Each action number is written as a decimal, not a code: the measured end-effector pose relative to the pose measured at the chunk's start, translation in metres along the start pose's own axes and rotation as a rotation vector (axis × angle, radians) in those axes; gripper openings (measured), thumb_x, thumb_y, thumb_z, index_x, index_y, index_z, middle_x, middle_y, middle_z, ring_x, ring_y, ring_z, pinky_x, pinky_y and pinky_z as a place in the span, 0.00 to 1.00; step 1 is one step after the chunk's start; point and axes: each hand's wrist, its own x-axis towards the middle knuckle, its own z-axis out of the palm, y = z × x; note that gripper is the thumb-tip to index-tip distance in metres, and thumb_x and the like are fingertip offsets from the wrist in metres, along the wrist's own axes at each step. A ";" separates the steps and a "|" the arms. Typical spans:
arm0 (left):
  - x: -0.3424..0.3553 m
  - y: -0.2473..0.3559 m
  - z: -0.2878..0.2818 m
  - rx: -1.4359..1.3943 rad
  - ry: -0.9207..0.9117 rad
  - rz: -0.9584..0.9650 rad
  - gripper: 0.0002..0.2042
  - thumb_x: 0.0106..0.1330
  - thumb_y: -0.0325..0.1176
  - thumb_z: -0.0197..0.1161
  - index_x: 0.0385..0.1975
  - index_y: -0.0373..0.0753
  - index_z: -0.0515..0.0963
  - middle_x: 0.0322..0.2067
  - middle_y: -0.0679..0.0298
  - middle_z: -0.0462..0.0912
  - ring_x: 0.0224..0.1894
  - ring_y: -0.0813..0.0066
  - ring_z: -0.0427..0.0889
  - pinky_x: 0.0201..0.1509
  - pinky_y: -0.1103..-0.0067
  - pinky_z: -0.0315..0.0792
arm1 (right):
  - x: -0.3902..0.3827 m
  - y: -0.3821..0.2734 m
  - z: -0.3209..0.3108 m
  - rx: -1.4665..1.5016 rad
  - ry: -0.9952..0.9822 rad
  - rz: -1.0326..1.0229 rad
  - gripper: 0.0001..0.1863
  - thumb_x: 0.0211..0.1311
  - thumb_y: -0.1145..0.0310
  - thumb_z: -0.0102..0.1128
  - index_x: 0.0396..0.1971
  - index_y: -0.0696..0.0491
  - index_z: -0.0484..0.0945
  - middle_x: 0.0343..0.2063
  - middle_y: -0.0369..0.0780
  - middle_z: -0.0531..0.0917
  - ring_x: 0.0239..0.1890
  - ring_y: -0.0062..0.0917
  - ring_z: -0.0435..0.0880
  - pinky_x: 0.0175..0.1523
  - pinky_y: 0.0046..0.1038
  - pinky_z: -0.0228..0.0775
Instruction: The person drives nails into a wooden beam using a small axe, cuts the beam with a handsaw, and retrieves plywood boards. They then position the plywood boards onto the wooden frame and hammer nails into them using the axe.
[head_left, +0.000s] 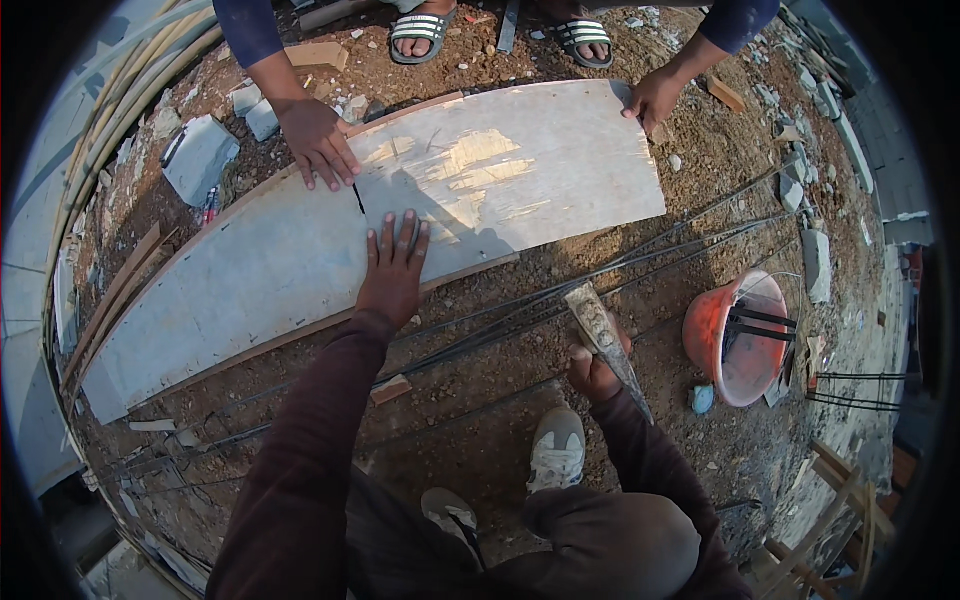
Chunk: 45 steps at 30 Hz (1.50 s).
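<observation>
A long, pale plywood panel (270, 262) with one curved edge and peeled, splintered patches lies across the ground in front of me. My left hand (393, 272) is open, fingers spread flat on the panel near its close edge. To the right, my right hand (598, 378) grips a worn, dusty hammer (603, 335); its handle is mostly hidden. Opposite me, a co-worker's one hand (318, 143) rests on the panel beside a thin black strip or line (359, 198). The co-worker's other hand (655, 98) holds the panel's far right corner.
An orange-red bucket (705, 335) with black tool handles (760, 324) inside stands at the right. Thin metal rods (560, 290) run along the ground below the panel. A white block (200, 160), wood strips (115, 300) and rubble lie about. The co-worker's sandalled feet (420, 35) are beyond the panel.
</observation>
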 end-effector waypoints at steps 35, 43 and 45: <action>0.000 0.003 -0.001 0.008 -0.042 -0.038 0.49 0.58 0.47 0.68 0.73 0.37 0.44 0.74 0.51 0.39 0.76 0.44 0.38 0.75 0.50 0.39 | 0.019 0.006 -0.009 -0.021 -0.310 0.081 0.24 0.66 0.45 0.55 0.32 0.55 0.74 0.20 0.48 0.79 0.26 0.51 0.81 0.32 0.47 0.71; -0.001 0.002 0.002 -0.010 -0.067 -0.050 0.49 0.57 0.47 0.68 0.73 0.37 0.44 0.74 0.50 0.39 0.75 0.44 0.38 0.75 0.50 0.40 | 0.021 0.006 0.007 -0.347 -0.506 0.379 0.24 0.67 0.46 0.54 0.34 0.55 0.74 0.22 0.53 0.81 0.27 0.53 0.81 0.30 0.48 0.72; 0.000 0.001 0.004 0.105 0.014 -0.029 0.49 0.57 0.46 0.68 0.73 0.37 0.45 0.74 0.51 0.39 0.75 0.44 0.39 0.75 0.50 0.40 | 0.022 0.006 0.004 -0.440 -0.588 0.593 0.24 0.68 0.47 0.55 0.31 0.57 0.72 0.20 0.52 0.80 0.25 0.52 0.81 0.29 0.49 0.69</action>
